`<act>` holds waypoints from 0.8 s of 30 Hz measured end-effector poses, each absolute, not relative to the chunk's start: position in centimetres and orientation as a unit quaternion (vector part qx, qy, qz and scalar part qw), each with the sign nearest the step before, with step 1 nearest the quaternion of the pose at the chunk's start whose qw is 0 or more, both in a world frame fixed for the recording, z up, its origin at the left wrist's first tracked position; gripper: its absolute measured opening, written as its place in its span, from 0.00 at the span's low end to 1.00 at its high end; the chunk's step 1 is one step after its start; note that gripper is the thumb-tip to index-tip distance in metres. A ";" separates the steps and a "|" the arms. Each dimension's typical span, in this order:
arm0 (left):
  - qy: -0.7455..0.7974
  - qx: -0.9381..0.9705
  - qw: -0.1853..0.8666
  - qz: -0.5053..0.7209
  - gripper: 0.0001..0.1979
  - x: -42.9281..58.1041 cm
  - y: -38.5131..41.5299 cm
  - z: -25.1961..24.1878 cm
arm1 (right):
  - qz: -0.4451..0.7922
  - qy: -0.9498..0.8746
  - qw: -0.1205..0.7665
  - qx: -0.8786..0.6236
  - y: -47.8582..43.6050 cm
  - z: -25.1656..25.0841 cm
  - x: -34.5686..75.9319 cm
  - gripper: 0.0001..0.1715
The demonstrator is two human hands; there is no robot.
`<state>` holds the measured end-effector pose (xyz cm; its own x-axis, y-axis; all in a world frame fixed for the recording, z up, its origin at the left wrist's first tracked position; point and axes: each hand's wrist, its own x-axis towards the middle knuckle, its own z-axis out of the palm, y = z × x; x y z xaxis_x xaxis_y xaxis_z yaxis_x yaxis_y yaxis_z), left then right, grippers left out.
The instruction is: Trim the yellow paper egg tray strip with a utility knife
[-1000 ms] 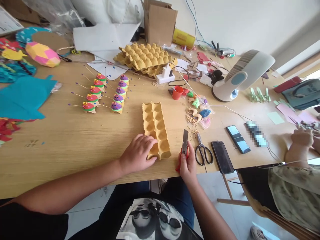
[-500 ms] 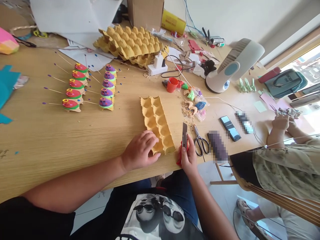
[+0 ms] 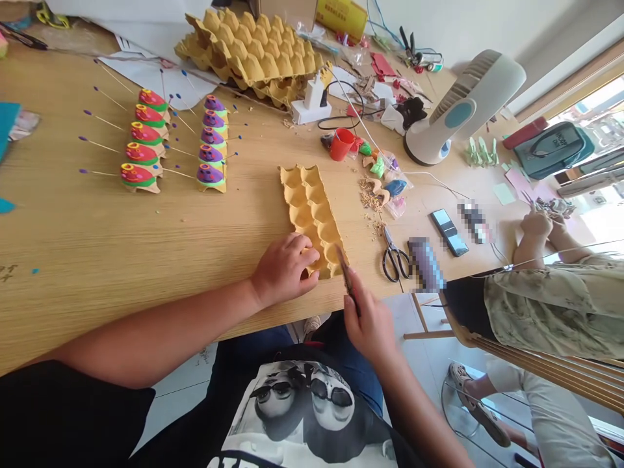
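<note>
A yellow pulp egg carton strip, two cups wide, lies on the wooden table with its hollows up. My left hand is at its near left corner, the fingers curled over the edge and gripping it. In my right hand, closed around the handle, is a box cutter. Its blade points up and left, beside the carton's near right edge; whether it touches is unclear. Most of the handle is hidden by my fingers.
Scissors and a phone lie to the right. Painted carton figures stand in two rows at left. Stacked egg trays, a power strip, a red cup and a fan are behind. A co-worker's hands are far right.
My right hand has tilted the box cutter leftward, bringing its blade to the carton's near right edge. My left hand has settled onto the near left corner. The view has shifted slightly.
</note>
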<state>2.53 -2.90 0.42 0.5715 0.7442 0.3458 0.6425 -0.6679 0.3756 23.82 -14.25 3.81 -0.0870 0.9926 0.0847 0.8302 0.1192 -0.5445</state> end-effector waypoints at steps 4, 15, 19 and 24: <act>0.398 0.877 0.111 0.245 0.10 2.5 -2.9 0.3 | 0.157 -0.719 0.089 -0.671 -16.3 4.5 22.0 0.34; 0.395 0.873 0.128 0.257 0.10 2.7 -2.8 0.1 | 0.130 -0.714 0.065 -0.685 -16.7 4.9 22.1 0.34; 0.396 0.872 0.131 0.255 0.10 2.6 -2.9 0.2 | 0.118 -0.716 0.037 -0.687 -16.8 4.7 22.1 0.34; 0.396 0.873 0.123 0.258 0.09 2.6 -2.8 0.1 | 0.113 -0.721 0.023 -0.683 -17.0 4.8 22.0 0.34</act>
